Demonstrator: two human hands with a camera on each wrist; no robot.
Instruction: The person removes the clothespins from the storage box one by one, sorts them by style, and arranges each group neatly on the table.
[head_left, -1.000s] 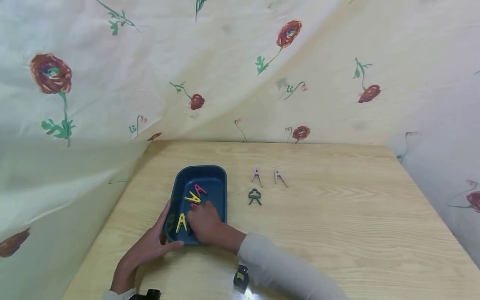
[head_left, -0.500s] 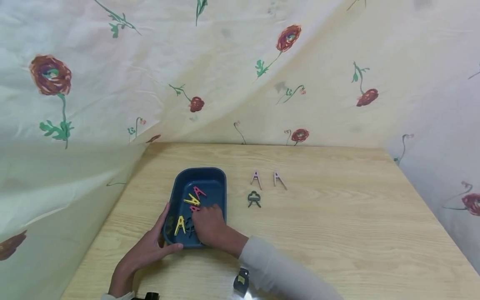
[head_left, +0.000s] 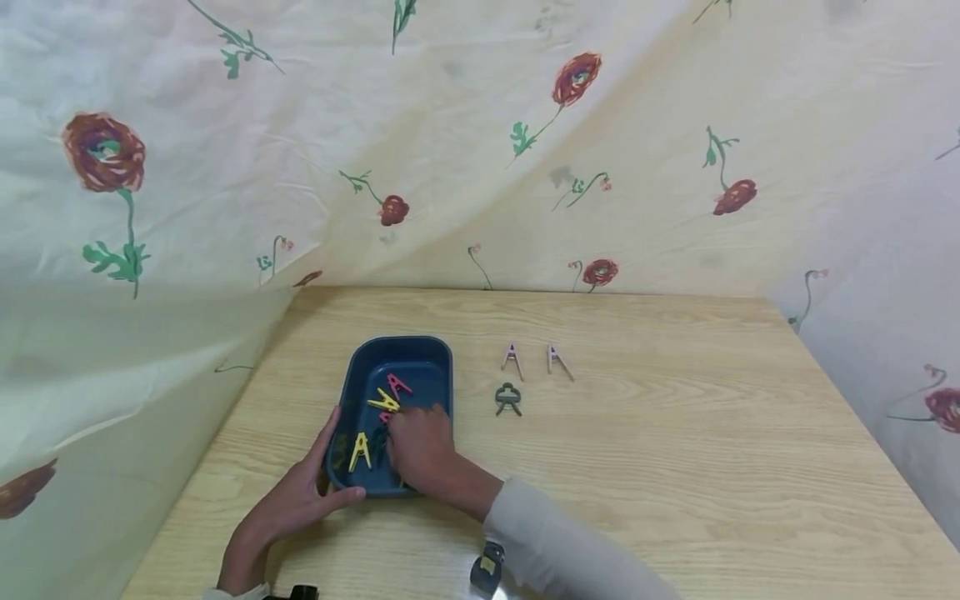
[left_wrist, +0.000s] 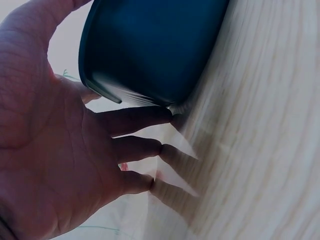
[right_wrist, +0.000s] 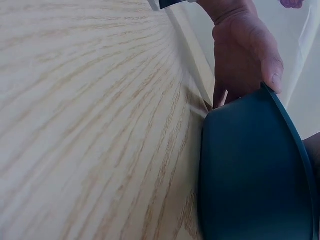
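Note:
In the head view, a dark blue plastic tray (head_left: 401,343) holds yellow clothespins (head_left: 360,452), pink clothespins (head_left: 397,385) and a dark green clip (head_left: 379,442). My left hand (head_left: 303,492) grips the tray's near left corner, thumb at the near rim and fingers along the left wall. The left wrist view shows those fingers spread against the tray wall (left_wrist: 150,45). My right hand (head_left: 422,446) reaches down inside the tray, next to the dark green clip. Its fingertips are hidden, so what they touch is unclear. A bit of yellow peeks out below that hand.
Right of the tray, two pale pink clothespins (head_left: 512,360) lie in a row on the wooden table (head_left: 675,450), with a dark green clip (head_left: 508,398) in front of them. Floral cloth (head_left: 450,125) hangs behind and along both sides.
My right hand has shifted slightly right within the tray, uncovering the dark green clip, which now lies slightly farther up than half a second ago. The left hand keeps its place on the corner.

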